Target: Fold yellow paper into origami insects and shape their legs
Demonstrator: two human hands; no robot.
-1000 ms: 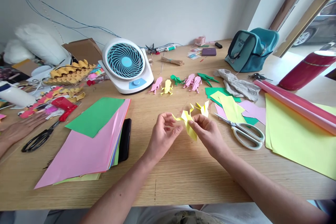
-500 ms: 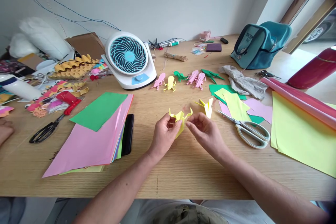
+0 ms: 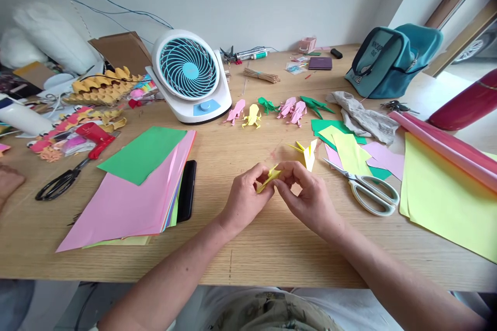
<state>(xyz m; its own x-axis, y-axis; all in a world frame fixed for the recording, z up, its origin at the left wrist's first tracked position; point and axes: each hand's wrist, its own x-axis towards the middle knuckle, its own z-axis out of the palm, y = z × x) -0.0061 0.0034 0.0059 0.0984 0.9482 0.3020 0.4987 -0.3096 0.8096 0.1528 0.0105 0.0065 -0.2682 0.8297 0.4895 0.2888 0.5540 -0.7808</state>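
Note:
Between my two hands is a small yellow origami figure [image 3: 268,180], mostly covered by the fingers. My left hand [image 3: 248,194] pinches it from the left, thumb and fingers pressed together. From the right, my right hand [image 3: 305,191] pinches its other side, fingertips meeting those of the left. Just behind the right hand stands another folded yellow paper piece [image 3: 309,155] with thin pointed ends. Farther back are finished paper figures: a yellow frog [image 3: 252,116], pink ones [image 3: 298,113] and green ones [image 3: 267,105].
Scissors [image 3: 375,194] lie right of my right hand, beside paper scraps [image 3: 351,152] and yellow sheets [image 3: 446,186]. At left are a coloured paper stack [image 3: 128,207], a phone [image 3: 187,191], a fan [image 3: 190,72] and black scissors [image 3: 62,183]. Another person's hand [image 3: 10,181] rests at the far left.
My right hand has closed in against the left, and the yellow figure has turned so less of it shows. The camera view has shifted slightly.

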